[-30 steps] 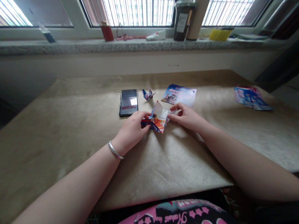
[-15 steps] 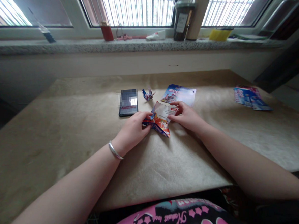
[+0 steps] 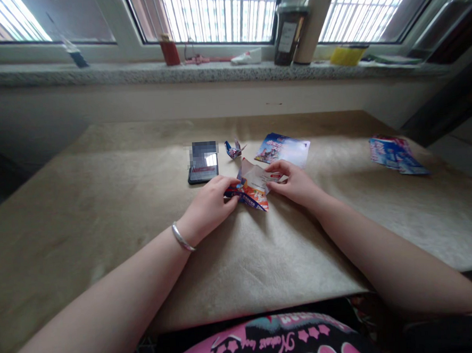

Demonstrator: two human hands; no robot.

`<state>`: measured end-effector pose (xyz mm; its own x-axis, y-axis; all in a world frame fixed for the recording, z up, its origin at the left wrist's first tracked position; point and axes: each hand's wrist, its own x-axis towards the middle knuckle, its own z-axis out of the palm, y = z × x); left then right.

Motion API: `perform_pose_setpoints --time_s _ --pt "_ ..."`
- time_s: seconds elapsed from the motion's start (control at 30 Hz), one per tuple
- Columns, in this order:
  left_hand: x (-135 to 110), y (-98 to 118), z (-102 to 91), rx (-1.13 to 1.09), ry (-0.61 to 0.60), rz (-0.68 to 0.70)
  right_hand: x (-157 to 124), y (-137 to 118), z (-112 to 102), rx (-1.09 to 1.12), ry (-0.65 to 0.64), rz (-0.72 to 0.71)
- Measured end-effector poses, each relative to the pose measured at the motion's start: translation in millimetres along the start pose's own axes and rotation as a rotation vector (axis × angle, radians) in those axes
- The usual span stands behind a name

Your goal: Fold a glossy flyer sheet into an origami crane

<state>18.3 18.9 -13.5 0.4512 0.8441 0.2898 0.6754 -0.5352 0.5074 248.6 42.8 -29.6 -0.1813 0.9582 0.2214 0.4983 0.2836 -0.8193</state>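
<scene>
Between my two hands is a partly folded sheet of printed paper (image 3: 254, 185), white, orange and dark blue, held just over the table. My left hand (image 3: 214, 198) pinches its left, blue-edged corner between thumb and fingers. On the opposite side, my right hand (image 3: 288, 179) is closed on the paper's right flap. Just beyond the paper stands a small folded paper crane (image 3: 233, 149). A smartphone (image 3: 203, 163) lies near my left hand, its screen partly blurred out. Behind my right hand lie flat printed sheets (image 3: 282, 147), their near edge partly covered by my fingers.
More printed leaflets (image 3: 397, 155) lie at the right of the beige table (image 3: 113, 205). Along the stone windowsill (image 3: 214, 74) stand a red container (image 3: 169, 50), a dark lidded jar (image 3: 289, 35) and a yellow object (image 3: 347, 55).
The right part of the paper has bent inward and upward, and its lower tip has risen slightly. My right hand has shifted a little left with it; my left hand stays in place.
</scene>
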Motion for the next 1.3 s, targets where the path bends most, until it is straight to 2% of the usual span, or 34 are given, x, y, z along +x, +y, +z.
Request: perform_pose_setpoints --time_s 0.13,0.37,0.53,0.67,0.77,0.97,1.1,1.3 --pt "-0.3 -0.1 -0.2 -0.002 0.006 -0.002 -0.2 1.6 1.3 -0.034 -0.016 -0.049" --pt "0.5 -1.1 0.4 -0.027 -0.022 -0.039 -1.9 -1.9 0.6 0.047 -0.054 -0.057" --pt "0.6 -0.1 -0.7 -0.013 -0.012 -0.040 -2.6 -3.5 -1.1 -0.103 -0.015 -0.098" --pt "1.2 1.0 -1.0 -0.013 -0.004 -0.061 -1.0 1.3 -0.1 -0.121 0.031 -0.099" --pt "1.8 0.3 -0.3 -0.067 0.001 -0.096 1.2 5.9 0.4 -0.100 0.063 -0.125" --pt "1.3 -3.6 1.3 -0.188 0.001 -0.116 -0.4 1.6 -1.2 -0.142 0.020 -0.231" --pt "1.3 -2.8 0.8 -0.165 -0.015 -0.108 -2.7 -5.0 -1.6 -0.214 -0.002 -0.272" --pt "1.8 1.0 0.0 0.013 0.001 -0.057 -3.6 -7.1 0.9 -0.327 0.011 -0.292"
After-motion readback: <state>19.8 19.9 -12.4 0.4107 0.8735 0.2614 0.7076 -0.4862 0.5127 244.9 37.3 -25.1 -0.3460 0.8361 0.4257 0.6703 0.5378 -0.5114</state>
